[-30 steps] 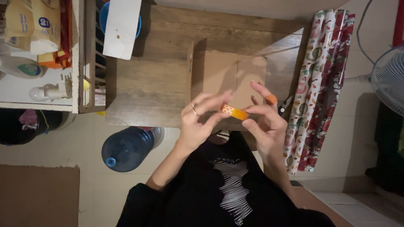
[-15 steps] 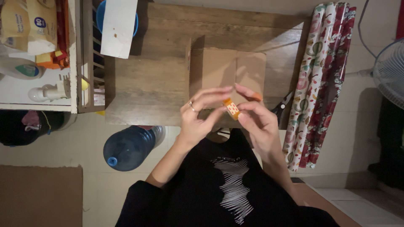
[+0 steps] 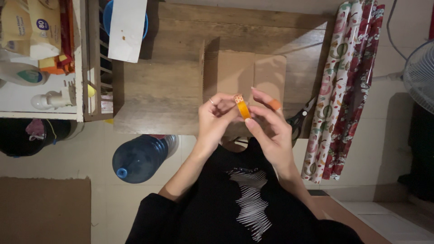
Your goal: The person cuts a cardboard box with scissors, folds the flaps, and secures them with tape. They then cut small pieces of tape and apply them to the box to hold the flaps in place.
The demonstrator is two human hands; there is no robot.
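Both my hands hold a small orange roll of tape [image 3: 242, 107] above the near edge of a wooden table [image 3: 158, 90]. My left hand [image 3: 216, 121], with a ring on one finger, pinches the roll from the left. My right hand [image 3: 269, 128] grips it from the right, and an orange piece sits on its fingertip. Just behind my hands lies a flat brown cardboard box [image 3: 244, 74] with one flap standing up on its left side.
Rolls of patterned wrapping paper [image 3: 346, 86] lie along the table's right side, with scissors [image 3: 300, 118] beside them. A white sheet [image 3: 128, 29] lies over a blue bowl at the back left. A wooden rack, a shelf of supplies, a blue water jug [image 3: 138, 158] and a fan [image 3: 420, 77] surround the table.
The tape roll has turned from lying flat to standing on edge between my fingers. My hands have drawn closer together and slightly up toward the box.
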